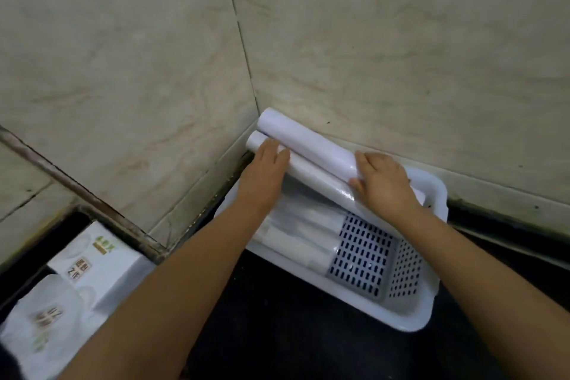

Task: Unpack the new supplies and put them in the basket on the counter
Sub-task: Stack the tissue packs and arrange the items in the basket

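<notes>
While both my hands rest on the rolls, a slip is my big worry. Far to the left of my left hand [267, 163] sit a white box [101, 259] and a soft pack [46, 318], low down and well apart from me. I think those are more supplies waiting.

My left hand lies flat and open on the near roll [308, 170], fingers together, pressing not gripping. That roll's left end sticks out past the basket [410, 315] rim, toward the wall corner. If I push too hard there, the roll could tip up or slide out.

Just behind it lies the far roll [296, 133], touching it, with its end sticking out too. My right hand [382, 182] curls over this roll's right end; I cannot tell how tightly. The shiny wrap looks slippery, so it may skid.

Below my hands, more rolls [302, 234] lie in the basket. The top ones could roll off them.
</notes>
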